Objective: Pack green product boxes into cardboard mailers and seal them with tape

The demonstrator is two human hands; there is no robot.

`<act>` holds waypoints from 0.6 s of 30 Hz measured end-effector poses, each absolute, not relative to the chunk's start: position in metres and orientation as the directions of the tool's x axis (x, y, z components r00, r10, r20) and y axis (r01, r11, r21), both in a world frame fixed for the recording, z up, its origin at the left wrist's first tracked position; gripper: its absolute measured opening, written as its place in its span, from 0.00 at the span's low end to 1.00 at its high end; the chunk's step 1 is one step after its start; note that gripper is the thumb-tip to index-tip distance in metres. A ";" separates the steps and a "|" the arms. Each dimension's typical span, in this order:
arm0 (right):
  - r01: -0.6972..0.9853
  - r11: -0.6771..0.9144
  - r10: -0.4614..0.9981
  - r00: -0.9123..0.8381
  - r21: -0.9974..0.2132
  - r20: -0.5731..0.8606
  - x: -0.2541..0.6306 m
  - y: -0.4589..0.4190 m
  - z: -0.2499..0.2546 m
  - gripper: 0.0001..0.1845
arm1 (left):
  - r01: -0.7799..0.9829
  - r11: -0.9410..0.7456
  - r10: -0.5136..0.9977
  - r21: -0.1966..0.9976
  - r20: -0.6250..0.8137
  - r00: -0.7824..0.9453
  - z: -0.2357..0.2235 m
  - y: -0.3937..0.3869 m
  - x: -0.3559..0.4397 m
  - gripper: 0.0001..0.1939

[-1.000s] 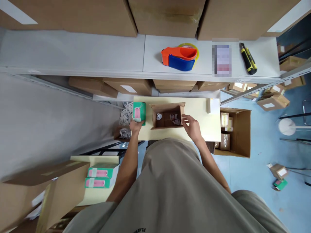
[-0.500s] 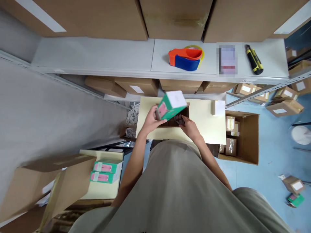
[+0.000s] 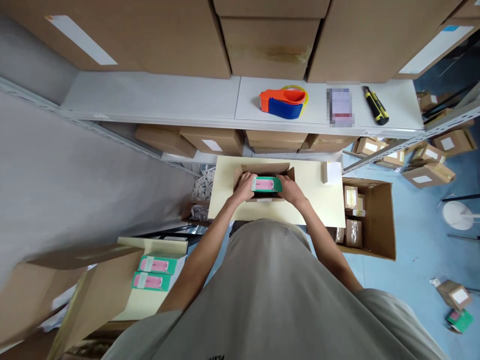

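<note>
Between my two hands is a green box with a pink picture, lying level in the mouth of an open cardboard carton. My left hand grips its left end, and my right hand grips its right end. Fingers of both hands reach partly down inside the carton, so their tips are hidden. The carton stands on a cream tabletop in front of me, its flaps apart.
On the shelf above are an orange and blue tape dispenser and a yellow and black box cutter. A white box sits at the table's right, beside a large carton of parcels. Two green boxes lie at lower left.
The green box has come down from a tilted hold in my left hand to lie level in the carton's mouth. My right hand has moved from inside the carton onto the box's right end.
</note>
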State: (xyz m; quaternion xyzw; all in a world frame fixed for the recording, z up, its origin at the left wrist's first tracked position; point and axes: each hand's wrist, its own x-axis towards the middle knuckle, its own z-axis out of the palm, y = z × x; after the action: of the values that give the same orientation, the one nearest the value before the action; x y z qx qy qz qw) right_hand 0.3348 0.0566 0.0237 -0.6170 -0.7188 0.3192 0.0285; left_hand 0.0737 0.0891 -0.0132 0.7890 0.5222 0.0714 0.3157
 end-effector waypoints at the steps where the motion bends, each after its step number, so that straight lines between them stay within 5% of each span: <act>1: 0.905 0.050 0.885 -0.236 -0.423 -0.401 0.330 0.062 0.026 0.43 | 0.788 -0.259 0.865 0.558 -0.230 0.446 -0.014 0.090 0.075 0.40; 5: 0.962 0.073 0.842 -0.202 -0.264 -0.500 0.314 0.072 0.029 0.36 | 0.833 -0.299 0.857 0.465 -0.254 0.449 -0.017 0.091 0.080 0.40; 12: 0.957 0.108 0.832 -0.236 -0.270 -0.501 0.313 0.068 0.026 0.33 | 0.844 -0.323 0.892 0.427 -0.160 0.422 -0.014 0.076 0.079 0.40; 18: 0.891 0.123 0.979 -0.181 -0.436 -0.095 0.362 0.034 0.025 0.38 | 0.860 -0.081 0.996 0.503 0.004 0.091 0.014 0.038 0.059 0.44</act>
State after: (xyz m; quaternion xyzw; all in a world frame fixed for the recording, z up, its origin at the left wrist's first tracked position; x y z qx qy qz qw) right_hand 0.3624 0.0342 0.0249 -0.6306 -0.7414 0.2024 0.1078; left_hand 0.0592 0.0379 0.0140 0.7135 0.6504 0.1770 0.1912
